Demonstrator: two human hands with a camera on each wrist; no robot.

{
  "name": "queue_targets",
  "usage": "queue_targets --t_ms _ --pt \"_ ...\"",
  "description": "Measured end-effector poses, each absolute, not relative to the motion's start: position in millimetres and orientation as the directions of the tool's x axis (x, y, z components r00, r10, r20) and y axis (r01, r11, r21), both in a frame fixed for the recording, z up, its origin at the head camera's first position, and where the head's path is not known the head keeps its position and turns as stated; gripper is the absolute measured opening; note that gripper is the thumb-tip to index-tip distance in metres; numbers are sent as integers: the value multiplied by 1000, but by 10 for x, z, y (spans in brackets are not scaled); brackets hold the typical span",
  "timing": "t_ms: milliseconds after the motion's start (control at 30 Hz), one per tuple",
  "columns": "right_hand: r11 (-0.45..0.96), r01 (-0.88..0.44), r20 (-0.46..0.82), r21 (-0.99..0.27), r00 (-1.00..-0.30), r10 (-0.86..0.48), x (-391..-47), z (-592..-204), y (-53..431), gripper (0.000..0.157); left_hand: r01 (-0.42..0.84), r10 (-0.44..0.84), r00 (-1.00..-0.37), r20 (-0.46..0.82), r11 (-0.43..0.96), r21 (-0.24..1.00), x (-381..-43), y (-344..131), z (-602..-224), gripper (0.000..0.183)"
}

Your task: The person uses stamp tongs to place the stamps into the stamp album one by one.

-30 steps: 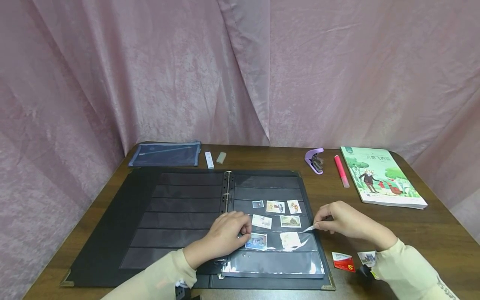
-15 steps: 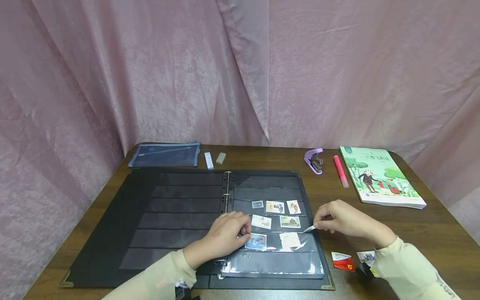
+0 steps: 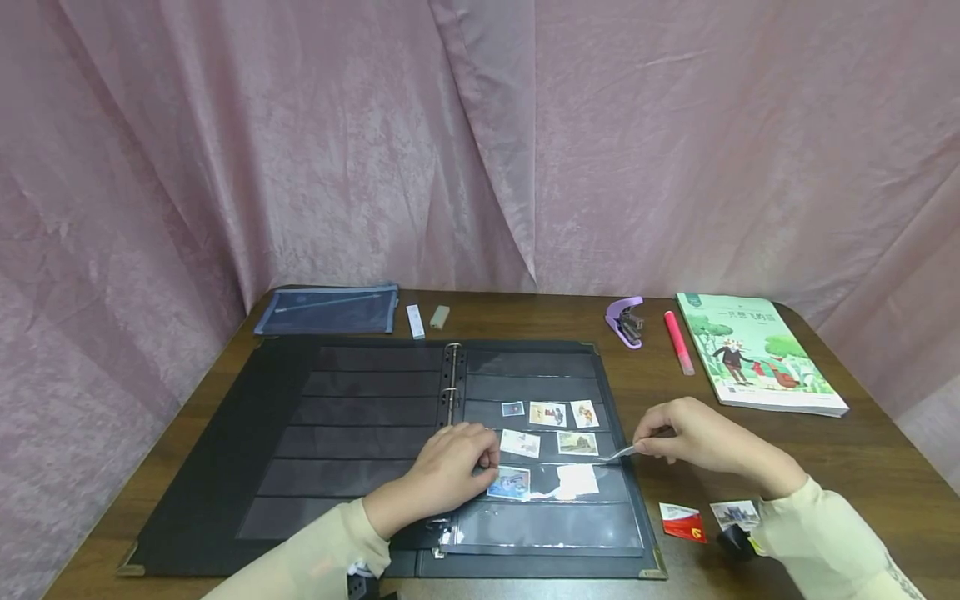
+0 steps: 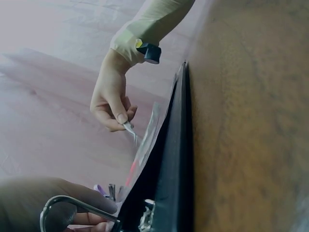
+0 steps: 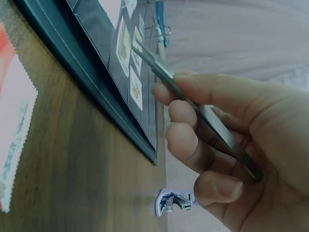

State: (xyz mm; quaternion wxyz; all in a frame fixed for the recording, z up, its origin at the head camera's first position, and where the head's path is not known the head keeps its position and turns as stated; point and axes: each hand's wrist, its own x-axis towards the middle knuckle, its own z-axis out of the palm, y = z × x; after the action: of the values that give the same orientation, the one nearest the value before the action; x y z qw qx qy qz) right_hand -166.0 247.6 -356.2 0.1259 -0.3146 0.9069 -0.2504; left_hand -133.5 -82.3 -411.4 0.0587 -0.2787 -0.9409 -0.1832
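An open black stamp album [image 3: 551,529] lies on the table, with several stamps in the clear pockets of its right page. My right hand [image 3: 690,437] holds metal tweezers [image 5: 210,123], thumb and fingers around the shaft. Their tips lie over the right page, just above a whitish stamp [image 3: 577,481] that shows strong glare. Close by is a stamp with a building scene [image 3: 577,442]. My left hand [image 3: 453,467] rests on the page beside the metal rings [image 3: 451,396], fingers bent and nearest to a blue stamp [image 3: 510,482]. Its fingertips are partly hidden in the head view.
Right of the album lie a red-and-white stamp [image 3: 682,522] and another stamp [image 3: 735,514], close to my right sleeve. Along the back are a blue mesh pouch [image 3: 327,311], a white box [image 3: 416,321], an eraser [image 3: 439,317], a purple stapler [image 3: 624,322], a pink marker [image 3: 678,342] and a book [image 3: 761,354].
My right hand has drawn slightly right, and more of the tweezers shows. The clear film beside the whitish stamp looks flatter, with brighter glare on that stamp. My left hand stays in place.
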Motion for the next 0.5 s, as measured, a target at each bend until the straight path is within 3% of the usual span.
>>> queue_targets --t_ms 500 --pt "697 -454 -36 -555 -824 -566 -1521 -3599 2701 17 592 580 -805 128 770 238 -1229 -780 -3941 17"
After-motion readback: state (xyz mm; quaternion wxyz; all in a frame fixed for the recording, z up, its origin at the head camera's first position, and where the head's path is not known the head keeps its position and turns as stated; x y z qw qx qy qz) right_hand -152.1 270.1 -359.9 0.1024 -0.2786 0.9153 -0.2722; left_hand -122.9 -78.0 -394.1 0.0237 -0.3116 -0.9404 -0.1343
